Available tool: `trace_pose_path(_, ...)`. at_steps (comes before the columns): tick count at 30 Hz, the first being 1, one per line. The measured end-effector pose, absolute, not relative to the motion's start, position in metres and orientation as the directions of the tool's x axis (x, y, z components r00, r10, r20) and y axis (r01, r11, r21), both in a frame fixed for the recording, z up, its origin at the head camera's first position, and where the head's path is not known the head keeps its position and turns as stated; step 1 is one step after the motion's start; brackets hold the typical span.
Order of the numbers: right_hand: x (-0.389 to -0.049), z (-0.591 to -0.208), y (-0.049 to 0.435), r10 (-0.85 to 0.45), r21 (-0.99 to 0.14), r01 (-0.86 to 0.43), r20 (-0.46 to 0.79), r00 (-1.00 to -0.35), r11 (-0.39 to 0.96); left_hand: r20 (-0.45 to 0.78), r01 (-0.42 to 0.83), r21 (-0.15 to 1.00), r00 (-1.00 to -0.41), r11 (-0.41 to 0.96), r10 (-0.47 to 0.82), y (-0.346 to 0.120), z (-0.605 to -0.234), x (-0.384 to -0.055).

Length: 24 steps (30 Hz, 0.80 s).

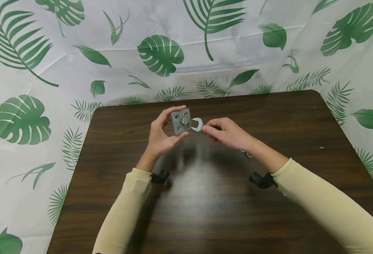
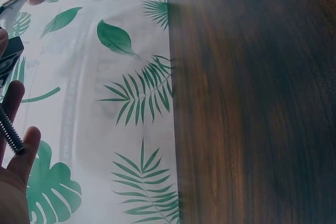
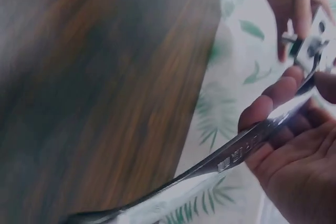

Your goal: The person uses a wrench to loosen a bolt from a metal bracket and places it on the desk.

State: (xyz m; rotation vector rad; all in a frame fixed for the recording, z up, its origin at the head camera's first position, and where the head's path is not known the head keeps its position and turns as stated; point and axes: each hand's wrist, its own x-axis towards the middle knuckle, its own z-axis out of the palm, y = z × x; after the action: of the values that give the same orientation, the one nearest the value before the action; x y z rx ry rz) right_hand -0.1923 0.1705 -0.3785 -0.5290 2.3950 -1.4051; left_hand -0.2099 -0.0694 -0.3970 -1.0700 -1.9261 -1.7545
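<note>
My left hand [image 1: 160, 137] holds a square grey metal plate [image 1: 177, 127] by its edges above the table, thumb below and fingers above. Several holes pierce the plate near its corners, and a hex bolt [image 1: 185, 121] sits through its middle, head facing right. In the left wrist view the bolt's threaded shank [image 2: 10, 135] sticks out behind, near the fingers. A long silver wrench [image 3: 236, 153] lies along my right hand [image 1: 227, 133], pinched close to its open end. That open end [image 1: 200, 126] is right at the plate's right edge, beside the bolt head.
A dark wood-grain table [image 1: 205, 211] lies under both hands. Behind it hangs a white sheet [image 1: 116, 70] with green leaf prints. Black camera mounts [image 1: 161, 177] sit at both wrists. A small yellowish speck [image 1: 321, 147] lies on the table at right.
</note>
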Motion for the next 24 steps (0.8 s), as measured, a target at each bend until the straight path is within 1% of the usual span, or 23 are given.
trace_pose_path(3, -0.182, -0.375, 0.165, -0.426, -0.926, -0.012, -0.162, -0.89, 0.376, 0.679, 0.704, 0.709, -0.665, -0.045, 0.31, -0.07, -0.397, -0.21)
trace_pose_path(6, -0.172, -0.372, 0.158, -0.411, -0.946, 0.158, -0.268, -0.871, 0.282, 0.682, 0.704, 0.708, -0.662, -0.053, 0.31, -0.069, -0.397, -0.211)
trace_pose_path(10, -0.16, -0.368, 0.147, -0.419, -0.924, 0.355, -0.38, -0.825, 0.14, 0.69, 0.71, 0.701, -0.654, -0.061, 0.31, -0.069, -0.396, -0.212)
trace_pose_path(12, -0.154, -0.367, 0.141, -0.432, -0.898, 0.435, -0.416, -0.8, 0.059, 0.694, 0.713, 0.698, -0.649, -0.069, 0.313, -0.068, -0.396, -0.213)
trace_pose_path(15, -0.146, -0.366, 0.132, -0.458, -0.86, 0.508, -0.431, -0.778, -0.054, 0.697, 0.714, 0.696, -0.644, -0.079, 0.315, -0.068, -0.396, -0.214)
trace_pose_path(18, -0.14, -0.364, 0.124, -0.465, -0.826, 0.544, -0.429, -0.774, -0.145, 0.696, 0.709, 0.699, -0.646, -0.091, 0.314, -0.067, -0.399, -0.214)
trace_pose_path(24, -0.135, -0.362, 0.11, -0.445, -0.79, 0.563, -0.425, -0.788, -0.242, 0.686, 0.696, 0.712, -0.66, -0.095, 0.307, -0.068, -0.401, -0.213)
